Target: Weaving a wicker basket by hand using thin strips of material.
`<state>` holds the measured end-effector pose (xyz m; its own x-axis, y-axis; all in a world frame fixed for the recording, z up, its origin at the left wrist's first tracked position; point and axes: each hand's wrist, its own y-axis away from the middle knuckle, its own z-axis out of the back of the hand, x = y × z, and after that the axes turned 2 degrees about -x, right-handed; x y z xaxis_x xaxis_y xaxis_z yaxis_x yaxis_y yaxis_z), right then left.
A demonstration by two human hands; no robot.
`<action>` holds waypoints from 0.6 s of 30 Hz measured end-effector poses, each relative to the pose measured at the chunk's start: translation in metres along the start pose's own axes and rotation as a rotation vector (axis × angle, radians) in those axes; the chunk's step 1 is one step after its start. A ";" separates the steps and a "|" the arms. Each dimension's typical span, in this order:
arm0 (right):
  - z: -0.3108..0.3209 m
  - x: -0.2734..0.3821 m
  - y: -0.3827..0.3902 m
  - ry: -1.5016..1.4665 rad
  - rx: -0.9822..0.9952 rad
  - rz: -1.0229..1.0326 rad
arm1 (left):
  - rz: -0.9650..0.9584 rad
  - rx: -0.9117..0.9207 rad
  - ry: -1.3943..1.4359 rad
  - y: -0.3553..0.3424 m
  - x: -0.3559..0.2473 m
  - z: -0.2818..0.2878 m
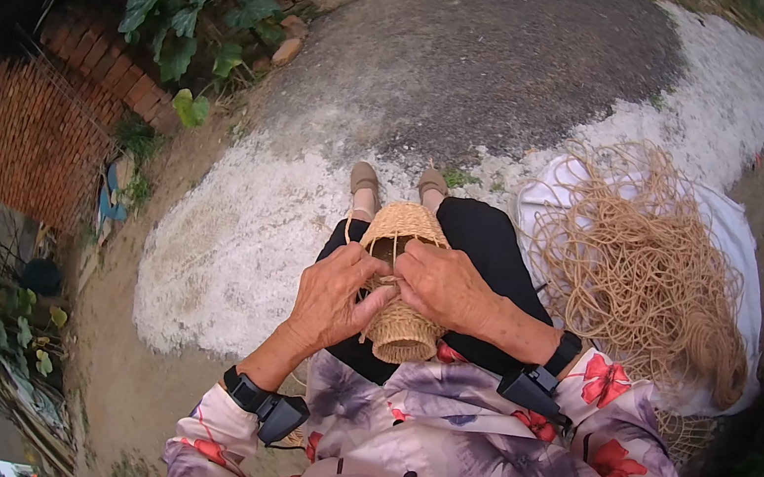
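Observation:
A tan woven straw basket (406,330) lies across my lap between my knees, narrow at the near end, with a dark opening in its middle. My left hand (330,292) is closed on its left side, fingers curled in at the opening and thumb against the weave. From the other side my right hand (453,292) reaches over the opening, its fingers pinched together at a thin straw cord (394,244). The fingertips of both hands nearly meet, and they partly hide the cord and the rim there. A loose cord end hangs by the left of the basket.
To the right, a big tangled heap of tan cord (638,259) rests on a white sheet (748,296). Pale and dark grey patches cover the ground ahead. Leafy plants (184,3) and stacked bricks (28,138) stand at the left. Black bands circle both my wrists.

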<state>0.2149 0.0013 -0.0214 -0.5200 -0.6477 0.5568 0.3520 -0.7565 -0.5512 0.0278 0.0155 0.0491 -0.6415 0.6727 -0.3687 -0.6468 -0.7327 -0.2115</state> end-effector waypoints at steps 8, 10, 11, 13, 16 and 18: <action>-0.003 -0.001 0.002 -0.292 -0.037 -0.074 | 0.167 0.059 0.206 0.008 0.015 -0.004; 0.003 -0.007 0.001 -0.560 0.020 -0.208 | 0.167 0.037 0.251 0.009 0.014 -0.004; 0.005 -0.011 0.001 -0.638 0.062 -0.313 | 0.038 -0.013 0.110 0.010 0.012 -0.003; 0.006 -0.011 -0.001 -0.658 0.087 -0.367 | -0.086 -0.068 -0.031 0.013 0.010 -0.005; 0.003 -0.003 -0.006 -0.505 0.025 -0.230 | -0.246 -0.201 -0.208 0.016 0.012 -0.010; 0.003 0.002 -0.010 -0.465 0.041 -0.182 | -0.289 -0.264 -0.227 0.020 0.016 -0.015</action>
<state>0.2128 0.0078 -0.0131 -0.1768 -0.4696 0.8650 0.3232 -0.8578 -0.3996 0.0110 0.0105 0.0251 -0.5432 0.8376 -0.0586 -0.7046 -0.4926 -0.5108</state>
